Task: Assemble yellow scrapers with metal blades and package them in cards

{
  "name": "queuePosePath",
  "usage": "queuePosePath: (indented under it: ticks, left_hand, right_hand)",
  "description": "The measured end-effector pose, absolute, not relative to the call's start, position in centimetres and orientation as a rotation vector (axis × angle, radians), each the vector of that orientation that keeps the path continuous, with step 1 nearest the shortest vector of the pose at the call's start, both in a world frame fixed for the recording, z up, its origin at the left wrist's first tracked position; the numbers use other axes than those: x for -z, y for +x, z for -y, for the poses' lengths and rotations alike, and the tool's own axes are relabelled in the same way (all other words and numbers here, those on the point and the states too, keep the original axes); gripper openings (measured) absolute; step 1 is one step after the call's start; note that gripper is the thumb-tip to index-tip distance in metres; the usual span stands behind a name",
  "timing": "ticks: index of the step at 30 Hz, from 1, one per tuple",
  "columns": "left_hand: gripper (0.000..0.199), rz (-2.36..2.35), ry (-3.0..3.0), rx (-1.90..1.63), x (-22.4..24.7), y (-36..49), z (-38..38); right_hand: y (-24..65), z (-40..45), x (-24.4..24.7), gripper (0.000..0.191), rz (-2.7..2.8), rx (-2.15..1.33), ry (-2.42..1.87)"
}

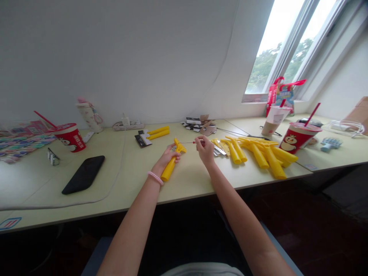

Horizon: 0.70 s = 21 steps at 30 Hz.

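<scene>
Landmark: one black phone (84,175). Right of it we list one yellow handle (169,170), wrapped by the closed fingers of one left hand (166,158). Farther right of the phone, one thin tool (194,142), pinched in the curled fingers of one right hand (205,151), pointing at the handle; we cannot tell whether its tip touches. Well right of the phone, one heap of yellow handles (260,156), overlapping, uncountable to us. Red cups: two, one (63,135) behind the phone, one (301,136) far right.
</scene>
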<state>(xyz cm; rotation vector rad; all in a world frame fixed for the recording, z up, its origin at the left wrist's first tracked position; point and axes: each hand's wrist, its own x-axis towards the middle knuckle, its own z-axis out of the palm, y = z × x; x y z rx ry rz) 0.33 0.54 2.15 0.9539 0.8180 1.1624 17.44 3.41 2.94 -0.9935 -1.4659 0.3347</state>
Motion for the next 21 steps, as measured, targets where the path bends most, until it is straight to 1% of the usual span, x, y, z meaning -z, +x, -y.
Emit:
queuePosePath:
  ticks: [2, 5, 9, 11, 17, 21]
  left_hand:
    - [0.067, -0.844, 0.925, -1.183, -1.9, 0.2, -0.9]
    - [0.066, -0.86, 0.88, -1.251, -1.8, 0.1, -1.2]
    - [0.066, -0.827, 0.883, -1.329, -2.0, 0.1, -1.2]
    - [0.065, -0.828, 0.881, -1.339, -2.1, 0.1, -1.2]
    - [0.065, -0.849, 0.852, -1.361, -2.1, 0.1, -1.4]
    - [0.063, -0.859, 0.834, -1.386, -2.2, 0.1, -1.4]
  right_hand:
    - [17.6, -3.6, -2.9, 0.031, 1.374, -0.282, -1.048]
    - [18.1, -4.4, -2.4, 0.031, 1.324, -0.158, -1.24]
    - [18.6, -5.4, -1.0, 0.021, 1.52, -0.099, -1.545]
    - [18.5, -5.6, -0.5, 0.019, 1.598, -0.081, -1.647]
    - [17.7, -5.8, -0.2, 0.017, 1.706, 0.054, -1.783]
    - [17.1, -7.6, -0.3, 0.02, 1.643, -0.072, -1.802]
